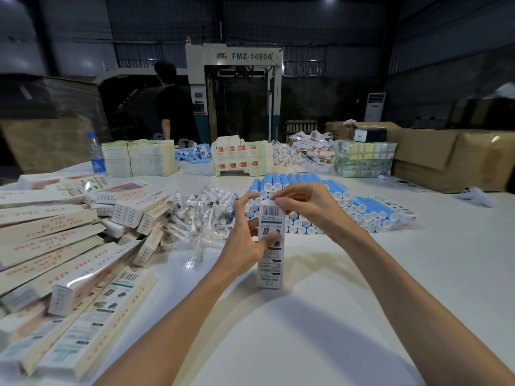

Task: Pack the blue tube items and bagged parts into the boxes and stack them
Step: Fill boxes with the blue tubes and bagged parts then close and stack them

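The left hand (245, 240) grips the box (271, 263) around its middle, thumb on the printed face, steadying it on end on the white table (362, 288). The right hand (303, 204) pinches the box's top end, apparently to work the flap. Standing the box upright likely gives a firm base to press against. The blue tubes (359, 213) are stacked just behind it and the bagged parts (200, 213) are heaped to the left, both within reach. The finished boxes (55, 246) lie piled further left.

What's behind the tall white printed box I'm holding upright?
A stacked pile of blue tubes with white caps; the tall white printed box, left hand and right hand hide its front middle.
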